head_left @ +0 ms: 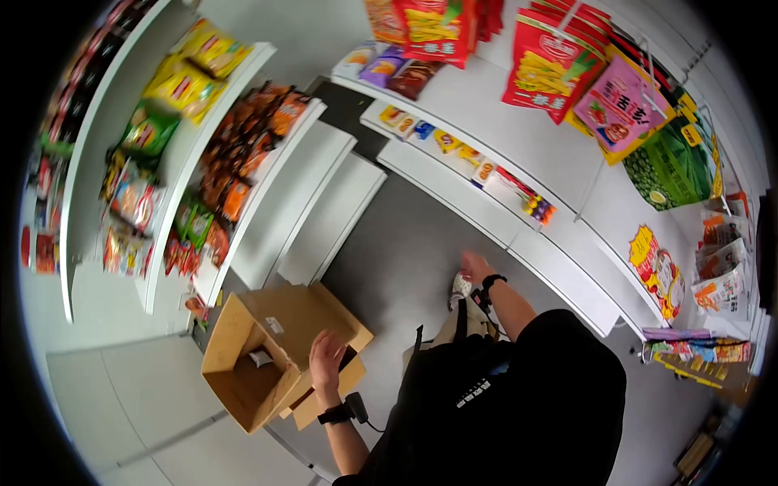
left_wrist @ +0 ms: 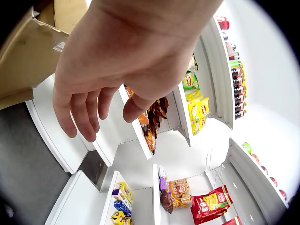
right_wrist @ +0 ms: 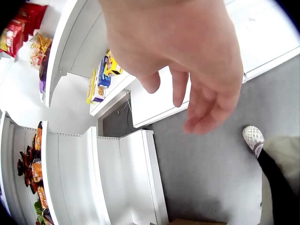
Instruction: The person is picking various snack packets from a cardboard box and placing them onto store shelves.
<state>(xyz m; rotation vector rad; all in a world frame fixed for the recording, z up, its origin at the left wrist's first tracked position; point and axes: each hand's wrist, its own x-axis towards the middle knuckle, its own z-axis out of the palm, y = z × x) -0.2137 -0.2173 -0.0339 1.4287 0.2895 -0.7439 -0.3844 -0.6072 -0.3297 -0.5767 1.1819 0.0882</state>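
In the head view my left hand point(head_left: 326, 361) is beside an open cardboard box point(head_left: 263, 320) on the floor, its fingers relaxed and holding nothing. A small white packet point(head_left: 260, 358) lies inside the box. The left wrist view shows the same hand point(left_wrist: 117, 70) with fingers loosely bent and spread, the box point(left_wrist: 33, 56) behind it. My right hand point(head_left: 476, 266) hangs over the grey floor, slightly blurred. In the right wrist view this hand point(right_wrist: 183, 70) has its fingers hanging loosely, nothing between them, with a white shelf edge behind.
Shelves on the left carry yellow chip bags point(head_left: 185, 87) and orange-brown snack bags point(head_left: 243, 154). Along the right shelf are small boxes point(head_left: 447, 141) and hanging red snack bags point(head_left: 551, 61). Grey floor point(head_left: 397, 243) lies between the units. A shoe point(right_wrist: 253, 137) stands there.
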